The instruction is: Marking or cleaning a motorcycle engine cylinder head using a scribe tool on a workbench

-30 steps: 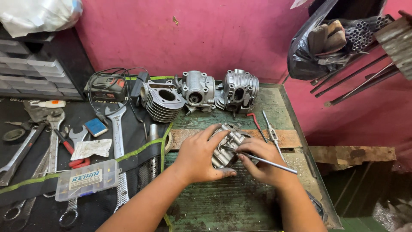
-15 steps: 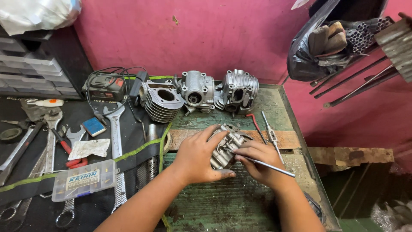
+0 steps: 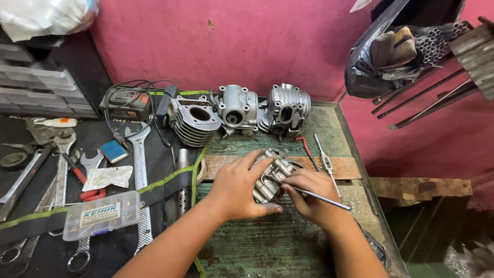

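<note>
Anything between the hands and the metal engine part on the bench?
Nothing visible. The left hand already lies on the metal engine part, cupping its left side. The right hand touches its right side and pinches a thin metal rod, tip at the part.

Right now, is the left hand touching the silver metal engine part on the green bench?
Touching. The head view shows the left hand cupped over the silver metal engine part, fingers lying on its top and thumb under its near edge.
</note>
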